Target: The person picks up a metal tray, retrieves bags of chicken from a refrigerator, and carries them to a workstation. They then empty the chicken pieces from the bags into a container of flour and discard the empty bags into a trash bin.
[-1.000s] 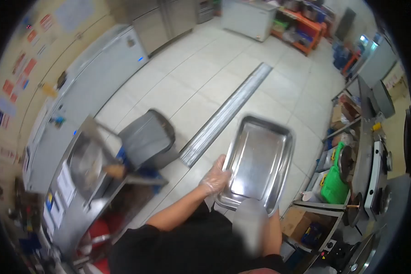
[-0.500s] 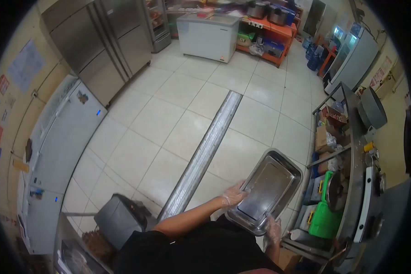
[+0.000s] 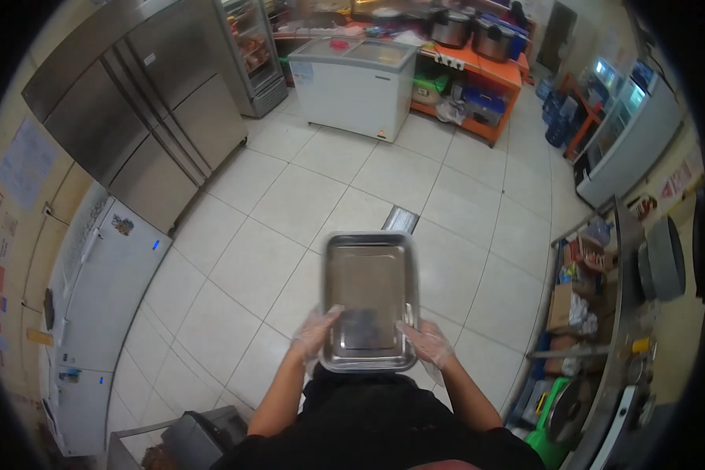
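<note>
A shiny rectangular metal tray [image 3: 368,286] is held in front of my body, over the tiled floor. My left hand [image 3: 315,330], in a clear plastic glove, grips its left side near the lower corner, thumb over the rim. On the opposite side my right hand [image 3: 428,343], also gloved, is closed on the rim with its thumb inside. Nothing can be seen lying in the tray. The fingers beneath it are hidden.
Beyond the tray stand a white chest freezer [image 3: 352,92] and an orange table [image 3: 478,66] with large pots. Steel cabinets [image 3: 133,117] and a white freezer [image 3: 125,274] line the left. A metal shelf [image 3: 615,313] runs along the right; a grey bin [image 3: 192,442] is lower left.
The tray has swung from the right to the centre and is now more upright in view. Both hands have moved left with it, still holding it. The camera view has also shifted.
</note>
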`<action>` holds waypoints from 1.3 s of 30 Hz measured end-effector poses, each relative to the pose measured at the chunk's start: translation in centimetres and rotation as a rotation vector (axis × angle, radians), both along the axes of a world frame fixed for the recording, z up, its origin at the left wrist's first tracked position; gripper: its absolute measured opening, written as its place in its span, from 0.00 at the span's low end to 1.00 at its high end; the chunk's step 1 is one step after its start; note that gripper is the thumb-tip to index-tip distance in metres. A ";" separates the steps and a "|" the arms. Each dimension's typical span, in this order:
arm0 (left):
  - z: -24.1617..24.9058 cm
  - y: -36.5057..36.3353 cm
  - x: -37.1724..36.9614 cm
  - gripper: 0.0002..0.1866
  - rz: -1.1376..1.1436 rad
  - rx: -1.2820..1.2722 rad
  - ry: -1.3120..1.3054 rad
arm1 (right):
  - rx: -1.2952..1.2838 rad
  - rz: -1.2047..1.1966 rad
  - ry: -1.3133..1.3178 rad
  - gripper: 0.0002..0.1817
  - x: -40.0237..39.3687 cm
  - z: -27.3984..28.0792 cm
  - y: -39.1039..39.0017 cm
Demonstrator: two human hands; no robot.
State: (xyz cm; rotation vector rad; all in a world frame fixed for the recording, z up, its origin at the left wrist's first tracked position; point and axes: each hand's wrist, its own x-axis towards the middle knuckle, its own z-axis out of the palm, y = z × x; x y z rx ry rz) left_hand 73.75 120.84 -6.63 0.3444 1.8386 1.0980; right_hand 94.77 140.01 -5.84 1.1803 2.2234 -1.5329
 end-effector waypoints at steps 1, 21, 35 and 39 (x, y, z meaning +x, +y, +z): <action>0.3 1.2 -2.3 0.41 0.136 0.037 -0.042 | -0.075 0.046 0.043 0.30 -3.6 1.1 1.9; -3.0 42.6 -64.3 0.34 -0.086 0.268 0.356 | -0.004 -0.017 -0.131 0.41 -62.5 0.2 38.3; -3.7 60.8 -102.0 0.14 0.258 0.176 0.387 | 0.149 0.121 0.118 0.31 -106.0 -2.6 64.3; -3.8 65.2 -113.0 0.14 0.476 0.144 0.289 | 0.110 0.205 0.135 0.31 -119.0 -3.9 69.8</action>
